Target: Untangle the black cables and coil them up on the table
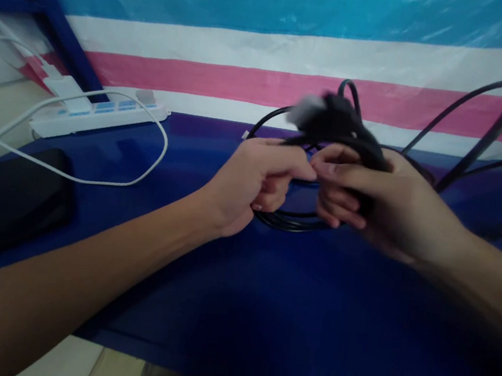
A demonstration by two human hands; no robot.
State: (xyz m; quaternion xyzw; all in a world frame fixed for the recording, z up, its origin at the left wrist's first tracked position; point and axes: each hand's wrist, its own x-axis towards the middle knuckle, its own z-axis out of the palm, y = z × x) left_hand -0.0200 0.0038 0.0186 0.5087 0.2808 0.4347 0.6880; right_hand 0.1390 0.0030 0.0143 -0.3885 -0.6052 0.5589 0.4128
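Observation:
My right hand (364,196) is closed around a bundle of black cable (366,144), with a blurred dark connector end sticking up above the fingers. A greyish tip shows at the connector's left side. My left hand (261,183) is closed too, its fingertips meeting those of the right hand, and a strand of the black cable runs into its grip. More loops of the cable lie on the blue tabletop (289,327) behind and below both hands. One large loop rises at the right, in front of the striped sheet.
On the left stands a white power strip (104,115) with a white charger (68,92) plugged in. A white cord (164,147) curls over the table beside it. Nearby lies a flat black object (24,203). A striped plastic sheet (268,50) hangs behind the table.

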